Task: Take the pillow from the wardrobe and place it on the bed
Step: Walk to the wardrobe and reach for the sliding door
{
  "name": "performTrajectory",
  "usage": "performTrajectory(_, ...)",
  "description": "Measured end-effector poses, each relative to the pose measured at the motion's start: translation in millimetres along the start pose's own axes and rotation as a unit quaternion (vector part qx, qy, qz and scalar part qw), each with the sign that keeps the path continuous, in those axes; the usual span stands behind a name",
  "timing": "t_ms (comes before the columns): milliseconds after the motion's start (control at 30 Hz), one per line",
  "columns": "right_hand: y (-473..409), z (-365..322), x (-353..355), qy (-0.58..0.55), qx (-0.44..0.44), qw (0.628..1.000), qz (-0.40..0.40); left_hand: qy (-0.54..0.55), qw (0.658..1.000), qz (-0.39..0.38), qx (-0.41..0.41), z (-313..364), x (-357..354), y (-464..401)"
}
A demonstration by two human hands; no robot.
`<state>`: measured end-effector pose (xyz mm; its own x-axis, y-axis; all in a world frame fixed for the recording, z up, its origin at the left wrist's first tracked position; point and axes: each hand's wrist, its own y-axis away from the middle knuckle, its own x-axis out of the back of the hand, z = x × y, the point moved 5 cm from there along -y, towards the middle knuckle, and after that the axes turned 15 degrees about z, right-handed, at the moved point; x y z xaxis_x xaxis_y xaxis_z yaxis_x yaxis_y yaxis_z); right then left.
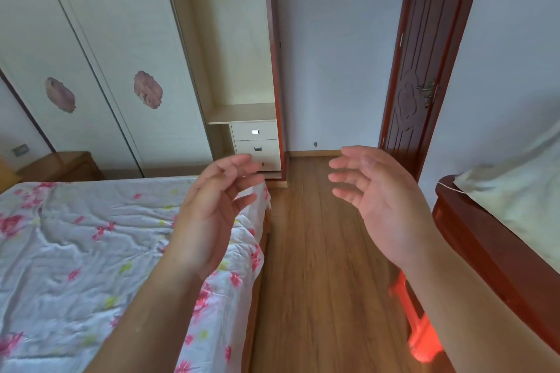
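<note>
bed (75, 251) left; wardrobe (127, 39) behind it; door (424, 54) right

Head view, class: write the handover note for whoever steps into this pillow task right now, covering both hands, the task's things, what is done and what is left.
Left hand: open, empty, raised over the edge of the bed.
Right hand: open, empty, raised over the wooden floor.
Wardrobe: right section open; its visible shelf and hanging space show no pillow.
Bed: flowered sheet, no pillow on the part in view.
Done: nothing that can be confirmed from here.
Left: find the pillow, take it, lay it on the bed.

Two empty spread hands, left hand (212, 215), right hand (385, 206), floral bed (75, 245), open wardrobe (236, 39)
</note>
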<state>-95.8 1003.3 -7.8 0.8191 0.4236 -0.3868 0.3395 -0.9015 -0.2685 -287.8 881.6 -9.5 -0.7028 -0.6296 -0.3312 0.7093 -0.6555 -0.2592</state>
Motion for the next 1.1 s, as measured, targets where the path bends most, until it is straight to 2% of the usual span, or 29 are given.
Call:
performTrajectory(367,-114.0,59.8,-15.6,0.006,-0.024,1.000,-0.008,-0.011,1.000,-0.001,-0.020,-48.5,-12.5,-110.8)
performTrajectory(600,-219.7,118.3,-55.4,0.035,-0.023,0.999,-0.016,0.024,1.000,0.015,-0.006,-96.7,6.1,-230.0)
performTrajectory(867,-359.1,168.9,-111.4,0.063,-0.017,0.998,-0.001,-0.007,0.999,-0.004,-0.034,-115.4,17.1,-387.6)
performTrajectory(1100,-440.4,194.0,-119.7,0.060,-0.019,0.998,0.013,0.011,1.000,-0.016,-0.010,-148.2,13.7,-475.0)
